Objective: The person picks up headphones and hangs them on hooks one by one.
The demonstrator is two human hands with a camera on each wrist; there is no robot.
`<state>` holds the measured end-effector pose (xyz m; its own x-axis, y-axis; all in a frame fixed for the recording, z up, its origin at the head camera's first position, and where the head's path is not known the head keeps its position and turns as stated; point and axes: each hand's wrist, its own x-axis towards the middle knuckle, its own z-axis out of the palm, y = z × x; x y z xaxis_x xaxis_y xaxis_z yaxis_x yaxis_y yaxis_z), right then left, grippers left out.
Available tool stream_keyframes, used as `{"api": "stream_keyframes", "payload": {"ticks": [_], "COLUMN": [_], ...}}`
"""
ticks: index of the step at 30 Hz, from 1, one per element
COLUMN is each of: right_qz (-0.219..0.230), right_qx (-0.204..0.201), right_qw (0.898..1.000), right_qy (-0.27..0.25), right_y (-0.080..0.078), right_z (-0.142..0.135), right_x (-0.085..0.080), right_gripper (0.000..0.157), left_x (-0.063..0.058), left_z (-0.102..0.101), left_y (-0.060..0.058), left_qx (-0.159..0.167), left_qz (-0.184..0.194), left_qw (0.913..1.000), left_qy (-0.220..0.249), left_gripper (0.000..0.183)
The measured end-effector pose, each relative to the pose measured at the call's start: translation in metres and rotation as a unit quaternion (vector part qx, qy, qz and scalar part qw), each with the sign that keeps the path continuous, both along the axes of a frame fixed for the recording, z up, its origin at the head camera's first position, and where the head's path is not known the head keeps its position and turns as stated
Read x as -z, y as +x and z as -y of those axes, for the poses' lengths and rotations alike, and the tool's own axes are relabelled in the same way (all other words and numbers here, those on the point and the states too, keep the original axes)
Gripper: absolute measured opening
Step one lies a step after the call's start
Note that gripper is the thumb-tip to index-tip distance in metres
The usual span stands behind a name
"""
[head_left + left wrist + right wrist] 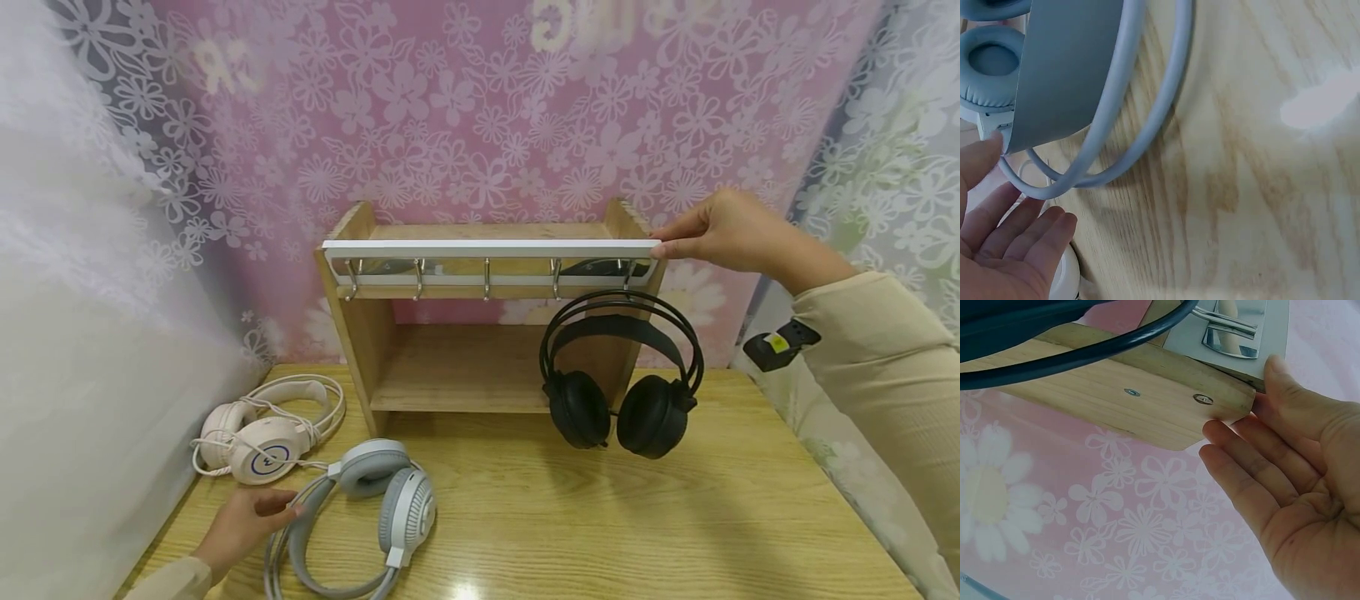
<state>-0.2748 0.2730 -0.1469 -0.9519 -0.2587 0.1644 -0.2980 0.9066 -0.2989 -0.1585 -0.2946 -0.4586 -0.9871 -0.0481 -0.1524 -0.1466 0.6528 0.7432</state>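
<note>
Grey-and-white headphones (408, 510) lie nearest, on the counter (540, 533), the left hand (243, 525) pinching their headband (297, 546); the right hand (731, 235) pinches the right end of the white hook rail (487, 249), where black headphones (652, 417) hang. Picking up the grey-and-white pair seems the step in hand; the next move calls for a secure grip and an untangled lift.

One black headset (615, 327), one grey-and-white headset (397, 512) and one cream headset (262, 446) are counted, three in all, with two ear cups (652, 417) each. Five metal hooks (487, 279), one white rail (487, 248), one wooden rack (352, 333) and one table (600, 517) are seen. One left hand (243, 525) and one right hand (738, 232) are shown.
</note>
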Motion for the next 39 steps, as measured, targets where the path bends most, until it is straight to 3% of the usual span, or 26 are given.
{"api": "stream_keyframes", "payload": {"ticks": [7,12,21,26,30,39], "right_qz": [0.003,-0.001,-0.005,-0.008,-0.010,-0.014], "right_qx": [-0.002,0.001,-0.002,-0.002,-0.001,-0.001], "right_qw": [1.000,1.000,1.000,1.000,1.000,1.000], "right_qy": [-0.003,-0.006,-0.001,-0.001,-0.002,-0.002], "right_y": [0.001,0.001,0.001,0.002,0.002,0.002], "right_z": [0.000,0.001,0.000,0.000,0.000,0.000], "right_x": [0.000,0.001,0.001,0.001,0.001,0.002], "right_gripper": [0.047,0.044,0.043,0.043,0.044,0.043], "left_x": [0.006,0.006,0.010,0.011,0.011,0.019], "left_z": [0.000,-0.005,-0.017,-0.015,-0.009,0.006], "left_y": [-0.007,-0.014,-0.028,-0.027,-0.023,-0.012], "left_qx": [-0.014,-0.014,-0.014,-0.016,-0.019,-0.019], "left_qz": [0.007,-0.018,-0.059,-0.034,-0.001,0.017], "left_qw": [0.9996,0.9986,0.9971,0.9987,0.9984,0.9968], "left_qy": [0.022,0.048,0.046,0.034,0.053,0.075], "left_gripper": [0.031,0.027,0.031,0.037,0.041,0.027]}}
